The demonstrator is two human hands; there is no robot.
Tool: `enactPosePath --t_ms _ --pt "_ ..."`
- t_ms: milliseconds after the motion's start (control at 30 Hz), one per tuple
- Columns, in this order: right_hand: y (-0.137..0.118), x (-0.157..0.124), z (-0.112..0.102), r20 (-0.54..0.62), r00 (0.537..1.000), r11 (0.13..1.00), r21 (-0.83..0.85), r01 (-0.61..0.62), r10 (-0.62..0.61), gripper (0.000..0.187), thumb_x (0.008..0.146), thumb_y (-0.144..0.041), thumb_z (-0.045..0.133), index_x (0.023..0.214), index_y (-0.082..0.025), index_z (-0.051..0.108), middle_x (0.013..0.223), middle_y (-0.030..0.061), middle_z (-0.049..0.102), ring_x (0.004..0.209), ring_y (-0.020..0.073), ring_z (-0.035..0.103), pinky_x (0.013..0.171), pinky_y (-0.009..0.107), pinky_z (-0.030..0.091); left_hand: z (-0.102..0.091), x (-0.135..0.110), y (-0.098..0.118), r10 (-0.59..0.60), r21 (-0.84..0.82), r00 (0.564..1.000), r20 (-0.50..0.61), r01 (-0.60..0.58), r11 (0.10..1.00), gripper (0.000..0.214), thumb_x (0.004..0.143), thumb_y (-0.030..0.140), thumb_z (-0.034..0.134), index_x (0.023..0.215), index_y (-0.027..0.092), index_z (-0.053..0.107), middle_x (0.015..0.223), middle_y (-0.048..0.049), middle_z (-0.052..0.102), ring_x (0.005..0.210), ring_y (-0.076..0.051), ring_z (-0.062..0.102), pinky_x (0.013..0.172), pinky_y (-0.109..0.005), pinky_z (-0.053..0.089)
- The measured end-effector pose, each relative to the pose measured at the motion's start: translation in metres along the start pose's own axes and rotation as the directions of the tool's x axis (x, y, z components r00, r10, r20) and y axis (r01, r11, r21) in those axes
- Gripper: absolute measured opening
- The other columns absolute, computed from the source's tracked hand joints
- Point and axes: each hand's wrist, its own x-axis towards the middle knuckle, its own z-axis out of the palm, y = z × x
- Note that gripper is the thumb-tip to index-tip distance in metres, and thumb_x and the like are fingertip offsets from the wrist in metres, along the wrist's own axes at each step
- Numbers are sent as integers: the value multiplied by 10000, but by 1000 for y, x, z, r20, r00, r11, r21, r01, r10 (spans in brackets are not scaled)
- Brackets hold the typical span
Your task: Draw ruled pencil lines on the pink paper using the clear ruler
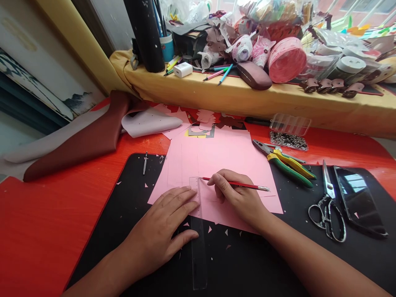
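A pink sheet of paper lies on a black cutting mat over the red table. A clear plastic ruler lies upright across the sheet's near edge. My left hand rests flat on the ruler, fingers stretched out and pressing it down. My right hand is closed on a red pencil, whose tip touches the paper right beside the ruler's far end.
Yellow-green pliers, scissors and a phone lie on the mat to the right. A small tool sits at the mat's far left. Brown leather lies left; a cluttered yellow shelf runs behind.
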Motion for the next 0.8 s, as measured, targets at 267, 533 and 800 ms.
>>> enactPosePath --t_ms 267,533,800 --pt "1 0 0 3 1000 1000 -14 -4 4 433 1131 -527 581 889 -211 751 627 -27 601 580 159 560 687 327 499 0 1 0 2 11 1000 9 -2 1000 505 1110 426 638 1569 233 550 1646 -112 598 1539 -316 543 1286 -545 480" --pt "0 0 0 0 1000 999 -30 -21 21 466 1123 -574 576 878 -216 744 607 -27 595 576 169 567 701 345 515 1 1 0 -2 -2 1000 6 2 1000 491 1107 419 641 1559 246 562 1644 -111 601 1535 -319 552 1288 -545 477" --pt "0 1 0 1 1000 999 -33 -12 12 472 1119 -586 581 875 -219 751 608 -24 602 576 168 567 682 341 507 0 1 0 -16 -14 1000 12 17 1000 513 1099 408 653 1580 260 554 1651 -109 597 1541 -325 548 1292 -550 470"
